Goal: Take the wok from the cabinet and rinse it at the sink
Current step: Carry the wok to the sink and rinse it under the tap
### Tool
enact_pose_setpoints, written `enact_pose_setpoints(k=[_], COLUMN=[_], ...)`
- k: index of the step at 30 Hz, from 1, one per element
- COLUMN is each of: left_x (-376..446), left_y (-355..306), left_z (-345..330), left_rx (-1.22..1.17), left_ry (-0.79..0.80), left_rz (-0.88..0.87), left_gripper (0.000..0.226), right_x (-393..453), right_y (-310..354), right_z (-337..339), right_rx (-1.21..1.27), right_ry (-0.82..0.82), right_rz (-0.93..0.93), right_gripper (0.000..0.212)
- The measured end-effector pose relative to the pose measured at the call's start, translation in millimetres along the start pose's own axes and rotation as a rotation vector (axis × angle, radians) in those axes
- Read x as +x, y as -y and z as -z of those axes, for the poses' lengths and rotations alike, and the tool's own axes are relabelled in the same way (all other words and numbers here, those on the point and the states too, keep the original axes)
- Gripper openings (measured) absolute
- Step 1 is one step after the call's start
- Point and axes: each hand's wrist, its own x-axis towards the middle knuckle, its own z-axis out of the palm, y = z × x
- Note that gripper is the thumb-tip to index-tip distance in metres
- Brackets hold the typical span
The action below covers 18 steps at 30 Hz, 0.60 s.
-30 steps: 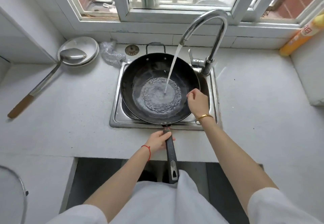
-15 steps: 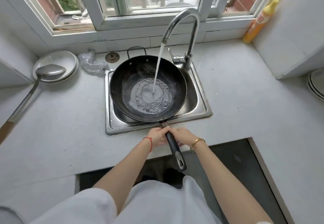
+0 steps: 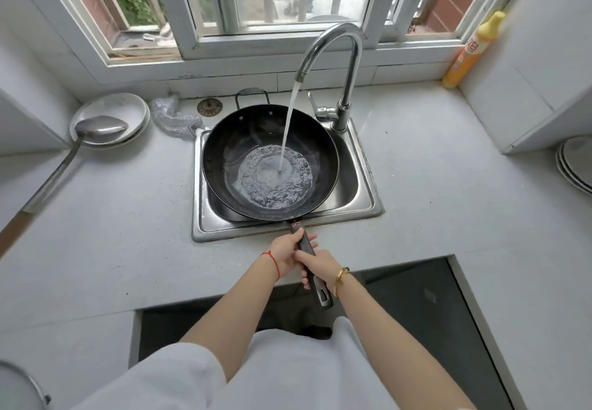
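The black wok (image 3: pixel 224 143) sits across the steel sink (image 3: pixel 358 191), its long dark handle (image 3: pixel 322 294) pointing toward me. Water pours from the chrome tap (image 3: pixel 346 57) into the wok and pools in its bottom. My left hand (image 3: pixel 286 249) grips the handle close to the wok's rim. Just behind it, nearer the handle's end, my right hand (image 3: pixel 320 267) grips the same handle.
A steel ladle (image 3: pixel 96 127) lies on stacked white plates (image 3: pixel 128 108) at the left. A metal scourer (image 3: pixel 173 116) and a drain strainer (image 3: pixel 209 107) lie behind the sink. A yellow detergent bottle (image 3: pixel 471 53) stands at the right by the window. More plates (image 3: pixel 576 166) sit at the far right.
My right hand left the wok's right rim and came back to grip the handle behind my left hand. More water has pooled in the wok.
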Motion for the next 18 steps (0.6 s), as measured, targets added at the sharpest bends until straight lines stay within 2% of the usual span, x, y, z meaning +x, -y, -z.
enact_pose_setpoints(k=[5, 8, 18], left_x=[3.4, -1.7, -15.7], left_y=[2.0, 0.2, 4.3], left_z=[-1.2, 0.4, 3.4], left_rx=[-0.034, -0.043, -0.025], left_ry=[-0.056, -0.038, 0.024], left_rz=[-0.080, -0.108, -0.122], left_gripper=[0.023, 0.024, 0.025], right_x=[-0.2, -3.7, -20.3], right_y=[-2.3, -2.1, -8.7], right_z=[-10.1, -15.7, -29.8], right_rx=[-0.047, -0.091, -0.066], right_ry=[-0.157, -0.228, -0.329], right_rz=[0.062, 0.105, 0.148], right_gripper=[0.017, 0.014, 0.022])
